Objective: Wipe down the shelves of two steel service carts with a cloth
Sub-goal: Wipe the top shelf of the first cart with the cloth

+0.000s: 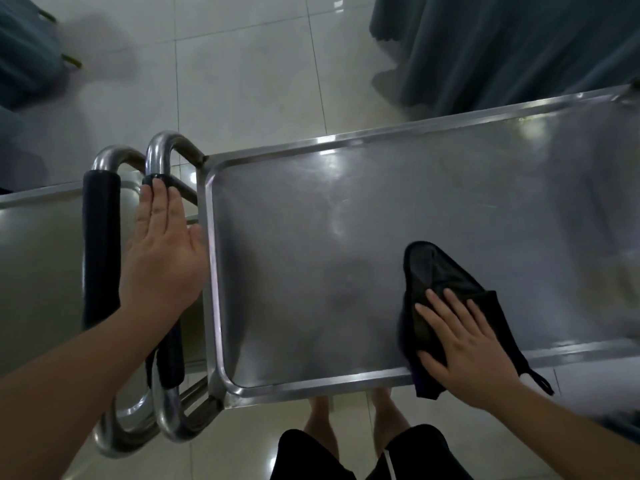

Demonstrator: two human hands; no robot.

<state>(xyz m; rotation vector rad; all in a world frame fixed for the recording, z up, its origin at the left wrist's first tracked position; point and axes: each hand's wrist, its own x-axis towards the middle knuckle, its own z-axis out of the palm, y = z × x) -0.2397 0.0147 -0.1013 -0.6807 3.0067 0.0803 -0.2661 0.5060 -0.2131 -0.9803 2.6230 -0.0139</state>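
A steel service cart's top shelf (346, 209) fills the middle and right of the view. A black cloth (436, 271) lies on it near the front rim. My right hand (460, 341) presses flat on the cloth with straight fingers. My left hand (162, 247) rests flat, fingers straight, on the black-padded handle (169, 358) at the cart's left end. A second steel cart (38, 258) stands to the left, its own padded handle (100, 237) beside the first.
Dark teal curtains (502, 46) hang behind the cart at the upper right. Teal fabric (24, 46) shows at the upper left. Pale floor tiles (242, 64) lie beyond the carts. My bare feet (349, 417) stand just below the cart's front rim.
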